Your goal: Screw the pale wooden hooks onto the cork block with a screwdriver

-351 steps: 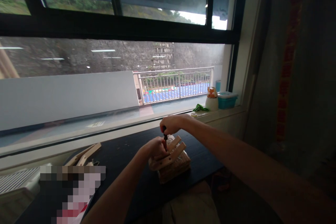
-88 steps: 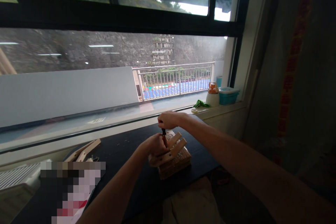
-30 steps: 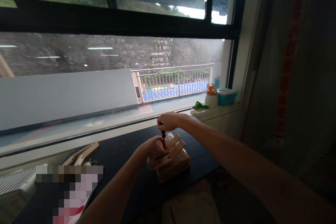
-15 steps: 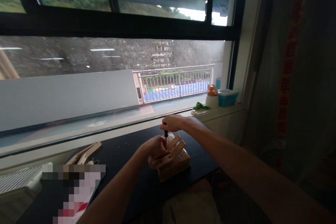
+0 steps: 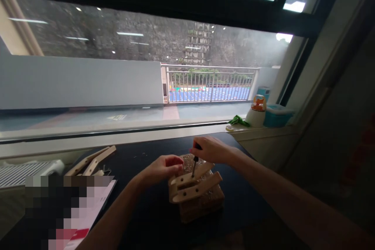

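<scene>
My right hand is closed around the dark handle of a screwdriver. The shaft points down, its tip at a hole in the far bar of a pale wooden piece. Two bars with dark holes form this piece, joined at the left end. It rests on a brown block with a shiny, plastic-like wrap. At the far left of the piece, my left hand has its thumb and fingers apart, with nothing visible between them. Whether its fingertips touch the wood or the block is unclear.
More wooden bars lie at the left of the black table, beside partly blurred-out sheets. On the windowsill stand a white container with an orange top, a teal box and a green cloth.
My left hand has come away from the screwdriver shaft and wooden piece, moving left and opening. The right hand still grips the screwdriver, now tilted. The head view has shifted and turned.
</scene>
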The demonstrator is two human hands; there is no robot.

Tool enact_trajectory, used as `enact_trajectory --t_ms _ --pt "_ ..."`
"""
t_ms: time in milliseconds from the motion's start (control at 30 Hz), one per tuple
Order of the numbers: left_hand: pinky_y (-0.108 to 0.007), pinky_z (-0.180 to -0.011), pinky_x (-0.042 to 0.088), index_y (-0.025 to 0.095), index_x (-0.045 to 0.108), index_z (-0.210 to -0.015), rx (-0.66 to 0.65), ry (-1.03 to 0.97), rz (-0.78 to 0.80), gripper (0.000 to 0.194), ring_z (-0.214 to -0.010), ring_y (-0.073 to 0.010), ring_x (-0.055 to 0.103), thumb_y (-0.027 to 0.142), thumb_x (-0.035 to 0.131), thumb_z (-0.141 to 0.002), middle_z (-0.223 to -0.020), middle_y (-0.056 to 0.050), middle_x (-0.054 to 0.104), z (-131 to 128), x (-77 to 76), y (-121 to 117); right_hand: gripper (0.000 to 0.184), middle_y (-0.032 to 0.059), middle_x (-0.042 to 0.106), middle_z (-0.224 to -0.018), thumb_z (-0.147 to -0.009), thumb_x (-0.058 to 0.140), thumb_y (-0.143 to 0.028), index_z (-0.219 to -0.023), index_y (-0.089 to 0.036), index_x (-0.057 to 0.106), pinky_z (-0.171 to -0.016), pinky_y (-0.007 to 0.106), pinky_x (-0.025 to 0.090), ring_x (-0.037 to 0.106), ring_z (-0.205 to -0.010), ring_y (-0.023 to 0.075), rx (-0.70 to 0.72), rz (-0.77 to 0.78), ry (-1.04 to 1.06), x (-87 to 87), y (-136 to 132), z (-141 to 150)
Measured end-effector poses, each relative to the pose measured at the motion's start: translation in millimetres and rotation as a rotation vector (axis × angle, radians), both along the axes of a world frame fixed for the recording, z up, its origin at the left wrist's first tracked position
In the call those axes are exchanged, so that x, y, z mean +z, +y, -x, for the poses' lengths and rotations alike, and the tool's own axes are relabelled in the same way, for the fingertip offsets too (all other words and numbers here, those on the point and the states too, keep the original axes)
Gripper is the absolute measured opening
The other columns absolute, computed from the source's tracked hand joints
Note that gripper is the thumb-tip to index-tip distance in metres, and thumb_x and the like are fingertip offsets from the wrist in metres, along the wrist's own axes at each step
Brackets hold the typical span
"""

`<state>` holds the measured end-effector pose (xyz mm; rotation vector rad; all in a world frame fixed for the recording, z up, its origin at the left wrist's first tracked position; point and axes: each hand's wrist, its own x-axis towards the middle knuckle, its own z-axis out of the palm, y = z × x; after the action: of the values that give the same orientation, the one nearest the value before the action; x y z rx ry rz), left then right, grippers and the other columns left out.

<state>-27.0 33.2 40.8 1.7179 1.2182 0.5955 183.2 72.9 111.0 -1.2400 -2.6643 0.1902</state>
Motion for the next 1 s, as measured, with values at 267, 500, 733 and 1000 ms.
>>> enact_trajectory --t_ms 267,500,733,1000 --pt "-0.026 -0.078 0.043 0.021 0.056 -0.115 -0.078 -0.166 0.104 0.050 -0.093 -0.0201 0.053 0.047 0.067 -0.073 -0.107 -0.003 0.059 19.6 -20.9 -16.6 0.021 -0.0031 0.055 -0.058 -0.084 0.051 -0.038 -0.077 -0.019 0.056 -0.048 0.022 0.028 0.045 -0.052 0.0093 0.021 0.194 0.207 -24.0 26.9 -15.4" --pt "-0.020 -0.063 0.037 0.026 0.049 -0.130 -0.012 -0.133 0.197 0.053 -0.070 -0.0126 0.045 0.055 0.048 -0.086 -0.080 0.002 0.051 27.1 -30.6 -24.3 0.024 -0.0052 0.048 -0.058 -0.086 0.049 -0.039 -0.077 -0.018 0.054 -0.046 0.021 0.030 0.041 -0.053 0.0083 0.048 0.369 0.293 -43.3 41.2 -22.9" --pt "-0.019 -0.056 0.034 0.023 0.056 -0.125 -0.035 -0.209 0.293 0.061 -0.062 -0.0111 0.039 0.064 0.049 -0.080 -0.069 0.003 0.044 15.3 -31.7 -25.1 0.027 -0.0054 0.045 -0.057 -0.085 0.050 -0.043 -0.076 -0.018 0.055 -0.045 0.021 0.029 0.036 -0.051 0.0083 0.026 0.478 0.378 -48.0 36.3 -31.4" --pt "-0.021 -0.053 0.036 0.016 0.071 -0.102 -0.052 -0.301 0.307 0.065 -0.056 -0.0112 0.040 0.071 0.050 -0.074 -0.059 0.001 0.046 3.1 -33.4 -28.0 0.024 -0.0038 0.049 -0.059 -0.082 0.055 -0.041 -0.076 -0.018 0.058 -0.047 0.022 0.031 0.038 -0.053 0.0092 0.018 0.579 0.358 -46.3 35.2 -37.0"
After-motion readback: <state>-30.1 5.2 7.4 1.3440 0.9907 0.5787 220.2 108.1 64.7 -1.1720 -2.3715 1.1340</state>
